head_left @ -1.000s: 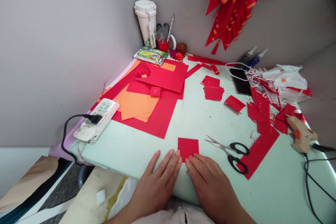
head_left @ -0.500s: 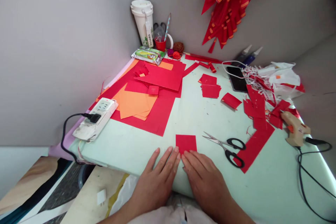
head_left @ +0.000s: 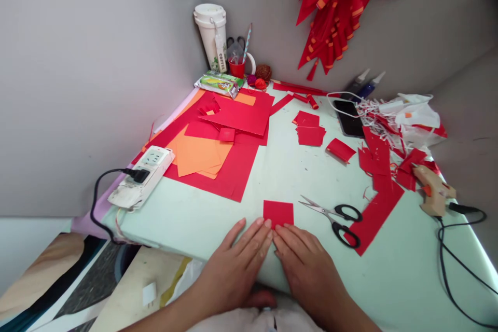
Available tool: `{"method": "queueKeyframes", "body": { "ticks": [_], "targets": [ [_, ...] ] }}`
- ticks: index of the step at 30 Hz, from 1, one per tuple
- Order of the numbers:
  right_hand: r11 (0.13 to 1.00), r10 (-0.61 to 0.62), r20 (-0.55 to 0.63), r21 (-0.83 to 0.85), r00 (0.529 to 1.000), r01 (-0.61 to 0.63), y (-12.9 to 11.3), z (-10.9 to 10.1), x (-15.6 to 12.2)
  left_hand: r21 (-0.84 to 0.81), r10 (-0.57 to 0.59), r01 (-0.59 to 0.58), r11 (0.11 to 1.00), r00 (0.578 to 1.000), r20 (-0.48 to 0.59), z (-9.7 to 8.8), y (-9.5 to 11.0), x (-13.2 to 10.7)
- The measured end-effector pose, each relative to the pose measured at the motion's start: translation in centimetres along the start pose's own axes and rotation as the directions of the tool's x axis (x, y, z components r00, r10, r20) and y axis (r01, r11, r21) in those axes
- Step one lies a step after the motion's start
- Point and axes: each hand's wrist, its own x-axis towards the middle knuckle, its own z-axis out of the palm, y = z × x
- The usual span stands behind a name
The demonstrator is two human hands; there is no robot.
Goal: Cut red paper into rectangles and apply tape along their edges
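A small red paper square (head_left: pixel 278 213) lies flat on the pale green table (head_left: pixel 187 218), close to its near edge and about midway across. Both hands rest palm down just on the near side of it. The left hand (head_left: pixel 237 267) lies flat with its fingers (head_left: pixel 254 233) stretched out and slightly fanned, and the tips of the rightmost ones reach the near left corner of the square. The right hand (head_left: pixel 307 270) also lies flat, fingers straight and close together, its fingertips touching the near edge of the square toward the right corner. Neither hand pinches or lifts the paper; the fingertips only press on its near edge, while the far part of the square lies uncovered. The two hands meet almost at their index fingers, right below the square. Just to the right of the square lie black-handled scissors (head_left: pixel 334 215), blades pointing left toward it but apart from it. A long red strip (head_left: pixel 375 215) lies under the scissor handles. On the far left, large red and orange sheets (head_left: pixel 218 150) overlap, with a white power strip (head_left: pixel 142 176) at the left edge. Farther back sit smaller red pieces (head_left: pixel 311 132), a black phone (head_left: pixel 348 116) and a glue gun (head_left: pixel 431 192) at the right. A white cup (head_left: pixel 212 36) stands in the far corner.
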Motion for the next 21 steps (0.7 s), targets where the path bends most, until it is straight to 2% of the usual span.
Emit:
{"method": "queueKeyframes", "body": {
  "ticks": [5,10,16,19,21],
  "targets": [
    [1.000,-0.027,0.008,-0.014,1.000,0.027,-0.2,-0.5,0.2,-0.001,-0.037,0.037,0.999,0.999,0.039,0.0,0.1,0.0],
    [0.998,-0.014,-0.005,-0.062,1.000,0.014,0.9,-1.8,-1.4,-0.021,-0.037,0.037,0.999,0.999,-0.020,-0.4,-0.1,0.0],
    [0.989,0.132,-0.021,-0.061,0.991,-0.133,3.2,-3.8,-2.7,-0.158,-0.057,0.040,0.987,0.992,-0.110,-1.4,-1.1,1.0],
    [0.945,0.295,-0.062,-0.127,0.953,-0.301,5.0,-4.6,-3.0,-0.251,-0.124,0.074,0.965,0.974,-0.191,-1.5,-1.7,2.2],
    [0.911,0.377,-0.045,-0.161,0.925,-0.379,5.9,-4.7,-3.2,-0.275,-0.151,0.098,0.956,0.972,-0.181,-1.4,-2.0,3.2]
  ]
}}
